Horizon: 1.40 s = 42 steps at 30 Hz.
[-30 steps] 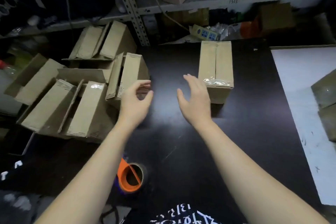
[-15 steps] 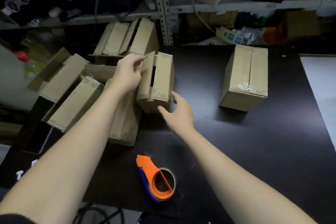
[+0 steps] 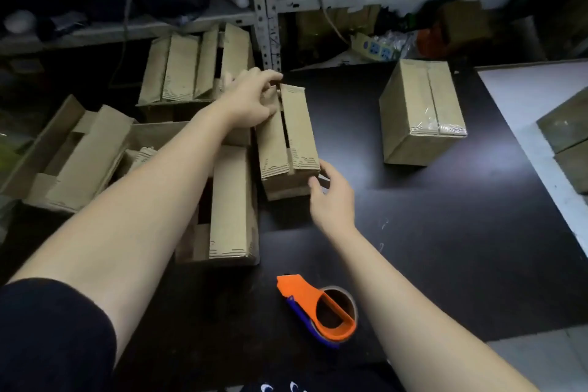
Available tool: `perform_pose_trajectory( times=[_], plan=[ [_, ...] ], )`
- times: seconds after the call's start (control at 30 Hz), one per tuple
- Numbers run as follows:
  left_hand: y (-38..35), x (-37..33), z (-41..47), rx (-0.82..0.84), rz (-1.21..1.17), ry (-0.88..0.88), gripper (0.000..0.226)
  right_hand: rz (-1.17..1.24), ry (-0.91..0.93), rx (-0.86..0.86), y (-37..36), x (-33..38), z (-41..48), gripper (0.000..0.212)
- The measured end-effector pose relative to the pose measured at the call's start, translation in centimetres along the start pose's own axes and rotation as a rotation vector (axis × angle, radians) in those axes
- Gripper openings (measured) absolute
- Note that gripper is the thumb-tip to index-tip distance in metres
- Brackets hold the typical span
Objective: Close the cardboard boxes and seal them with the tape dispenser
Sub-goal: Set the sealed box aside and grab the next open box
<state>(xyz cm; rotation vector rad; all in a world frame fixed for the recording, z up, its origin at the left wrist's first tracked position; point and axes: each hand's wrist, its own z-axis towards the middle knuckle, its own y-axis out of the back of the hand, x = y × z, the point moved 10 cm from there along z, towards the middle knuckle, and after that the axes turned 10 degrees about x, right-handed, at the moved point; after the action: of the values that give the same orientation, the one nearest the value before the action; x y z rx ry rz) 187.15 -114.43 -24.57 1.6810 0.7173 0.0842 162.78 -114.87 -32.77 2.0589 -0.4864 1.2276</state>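
A cardboard box point(image 3: 296, 134) with its top flaps nearly closed and a dark gap between them stands at the table's centre left. My left hand point(image 3: 251, 99) grips the far end of its left flap, fingers curled over the top edge. At the box's near right corner my right hand point(image 3: 331, 197) touches it with the thumb against the front face. A sealed box point(image 3: 420, 114) with clear tape along its seam sits to the right. The orange tape dispenser point(image 3: 321, 309) lies on the black table point(image 3: 445, 248) near the front edge, untouched.
Several open, unsealed boxes point(image 3: 229, 200) crowd the left side, one more point(image 3: 191, 70) behind. A metal shelf post point(image 3: 265, 6) and a cluttered shelf run along the back. A white surface point(image 3: 541, 105) with dark blocks lies at the right.
My left hand has gone from mid-air to the box's flap and gripped it. My right hand moved left from near the sealed box to the open box's near corner.
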Motion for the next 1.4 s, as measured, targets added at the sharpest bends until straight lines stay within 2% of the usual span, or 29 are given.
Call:
perform_pose_trajectory(
  times=[0.17, 0.37, 0.57, 0.77, 0.93, 1.07, 1.17, 1.23, 1.3, 1.4],
  plan=[
    [1.9, -1.9, -2.5, -0.078, -0.323, -0.158, 0.055, 0.067, 0.065, -0.106, 2.3, 0.7, -3.2, 0.038],
    [3.9, -6.4, -9.0, -0.252, -0.455, -0.205, 0.05, 0.133, 0.193, -0.158, 7.2, 1.0, -7.7, 0.037],
    [2.3, -8.0, -17.8, -0.358, -0.725, -0.026, 0.067, 0.2, 0.335, -0.08, 9.6, 0.6, -14.1, 0.04],
    [0.1, -8.0, -29.9, -0.525, -0.754, 0.104, 0.054, 0.434, 0.388, -0.035, 10.0, -0.6, -19.6, 0.036],
    [-2.6, -6.1, -40.1, -0.763, -0.859, 0.222, 0.047, 0.469, 0.34, -0.058, 8.3, -1.4, -22.1, 0.028],
    [-6.8, -3.9, -45.8, -0.899, -0.967, 0.346, 0.047, 0.491, 0.309, 0.02, 5.2, -1.4, -22.9, 0.025],
    [-9.8, -2.3, -48.1, -0.873, -0.985, 0.385, 0.058, 0.525, 0.236, 0.146, 2.0, -2.3, -22.7, 0.026],
    [-11.3, -1.3, -48.5, -0.789, -0.933, 0.41, 0.061, 0.522, 0.155, 0.219, -0.3, -3.3, -22.6, 0.027],
    [-12.6, -0.7, -48.4, -0.685, -0.883, 0.43, 0.055, 0.479, 0.123, 0.25, -1.9, -3.9, -22.6, 0.03],
    [-14.5, 1.1, -48.3, -0.609, -0.884, 0.477, 0.042, 0.444, 0.169, 0.277, -3.3, -3.4, -23.0, 0.03]
  ],
)
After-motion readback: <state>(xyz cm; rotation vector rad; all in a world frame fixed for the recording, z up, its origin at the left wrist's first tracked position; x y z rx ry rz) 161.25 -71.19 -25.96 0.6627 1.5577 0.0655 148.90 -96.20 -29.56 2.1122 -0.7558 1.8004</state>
